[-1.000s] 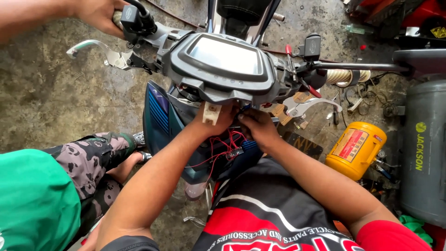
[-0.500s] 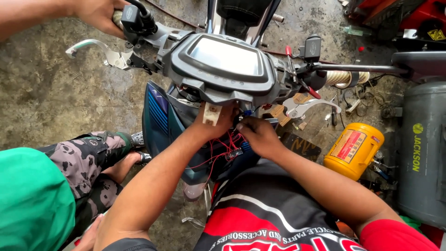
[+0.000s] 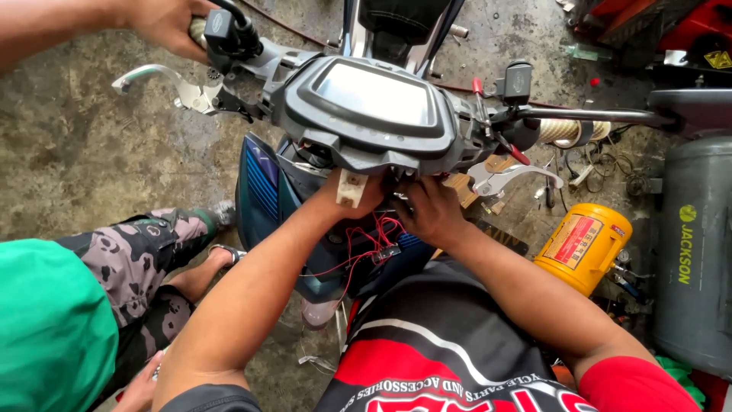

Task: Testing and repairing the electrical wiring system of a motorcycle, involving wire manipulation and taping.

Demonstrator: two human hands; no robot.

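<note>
Both hands under instrument cluster [image 3: 374, 103]: left hand [image 3: 347, 194] unmoved, right hand [image 3: 427, 210] shifted nearer red wires [image 3: 366, 240]; finger closure indeterminable.

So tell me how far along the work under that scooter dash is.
Done: the panel below the instrument cluster is off, red wires hanging loose. In hand: left hand and right hand work beneath it. Left: wiring exposed, nothing refitted.
</note>
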